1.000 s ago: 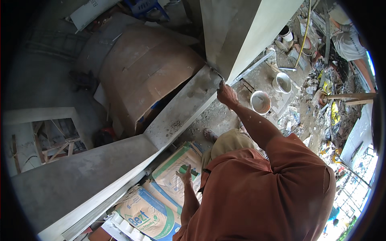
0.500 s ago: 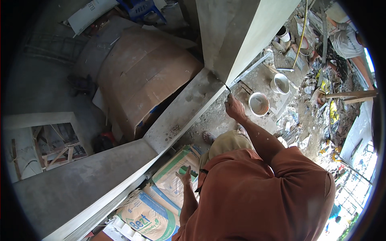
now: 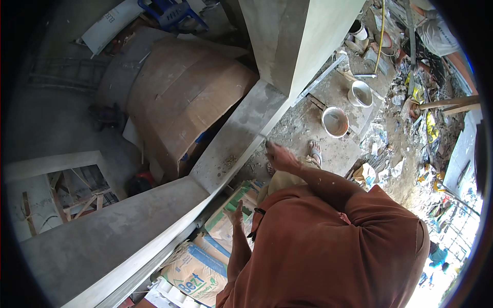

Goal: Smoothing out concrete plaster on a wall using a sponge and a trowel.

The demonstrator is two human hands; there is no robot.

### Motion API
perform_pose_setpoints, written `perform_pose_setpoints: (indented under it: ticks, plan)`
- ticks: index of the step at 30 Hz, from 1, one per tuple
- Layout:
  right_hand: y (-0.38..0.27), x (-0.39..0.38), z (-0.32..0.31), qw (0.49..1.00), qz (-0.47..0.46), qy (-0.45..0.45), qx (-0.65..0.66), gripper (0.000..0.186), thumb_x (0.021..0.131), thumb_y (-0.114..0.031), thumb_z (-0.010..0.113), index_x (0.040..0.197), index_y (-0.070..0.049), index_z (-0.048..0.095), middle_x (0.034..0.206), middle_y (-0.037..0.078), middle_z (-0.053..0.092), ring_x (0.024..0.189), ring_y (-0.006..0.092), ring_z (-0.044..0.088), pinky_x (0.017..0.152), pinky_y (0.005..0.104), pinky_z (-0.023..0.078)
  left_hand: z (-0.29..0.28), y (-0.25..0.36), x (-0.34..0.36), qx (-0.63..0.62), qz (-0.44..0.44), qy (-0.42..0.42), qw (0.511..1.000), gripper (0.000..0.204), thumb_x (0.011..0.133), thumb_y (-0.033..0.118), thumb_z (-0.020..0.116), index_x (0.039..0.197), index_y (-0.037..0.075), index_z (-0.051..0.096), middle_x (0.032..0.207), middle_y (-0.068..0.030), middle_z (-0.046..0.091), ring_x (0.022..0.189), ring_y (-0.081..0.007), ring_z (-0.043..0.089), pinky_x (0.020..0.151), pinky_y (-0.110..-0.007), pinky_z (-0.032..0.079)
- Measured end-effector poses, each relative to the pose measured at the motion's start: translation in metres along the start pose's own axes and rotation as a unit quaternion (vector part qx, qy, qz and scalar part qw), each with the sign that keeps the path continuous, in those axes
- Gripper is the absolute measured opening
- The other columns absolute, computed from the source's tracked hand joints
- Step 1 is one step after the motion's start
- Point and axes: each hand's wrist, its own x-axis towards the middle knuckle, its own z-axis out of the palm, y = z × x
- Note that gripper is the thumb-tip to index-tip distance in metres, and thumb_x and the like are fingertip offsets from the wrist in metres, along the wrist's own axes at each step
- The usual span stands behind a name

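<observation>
In my right hand (image 3: 281,156) is a small trowel (image 3: 264,137), seen nearly edge-on and partly hidden by the fingers. Its thin blade meets the outer edge of the grey plastered ledge (image 3: 241,126). Damp dark patches and loose crumbs mark the ledge's top, which runs to the foot of a pillar (image 3: 280,46). My left hand (image 3: 235,214) hangs open, fingers apart, over the stacked paper bags (image 3: 197,274) beside the wall. I cannot tell whether it touches them.
Two pails stand on the floor beyond my right hand: a handled one (image 3: 335,136) and a white one (image 3: 361,105). Brown cardboard sheets (image 3: 185,92) cover something behind the ledge. Rubble and wood scraps (image 3: 411,133) lie right. Another person (image 3: 436,36) is at the upper right.
My right hand has drawn the trowel back along the ledge's edge, away from the pillar and toward me. My left hand stays open over the bags.
</observation>
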Motion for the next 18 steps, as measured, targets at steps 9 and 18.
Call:
perform_pose_setpoints:
  ticks: [9,18]
  plan:
    - [-0.01,0.032,0.0,0.996,0.035,0.039,-0.074,0.034,0.086,-0.019,0.057,0.115,-0.005,0.044,0.094,0.026,0.062,0.086,0.0464,0.062,0.074,0.056,0.049,-0.019,-0.012,0.012,0.024,0.015,-0.026,0.999,0.113,0.071,0.016,0.085,0.145,-0.008,0.003,0.137,-0.0215,0.041,0.123,-0.028,0.045,0.106,-0.036,0.034]
    - [0.048,0.014,-0.045,0.972,0.069,0.219,-0.052,0.029,0.086,-0.019,0.058,0.109,-0.006,0.047,0.09,0.024,0.061,0.081,0.0469,0.059,0.066,0.0554,0.047,-0.017,-0.01,0.011,0.019,0.012,-0.007,1.0,0.112,0.069,0.015,0.086,0.145,-0.008,0.006,0.138,-0.0226,0.04,0.124,-0.0293,0.045,0.107,-0.037,0.034]
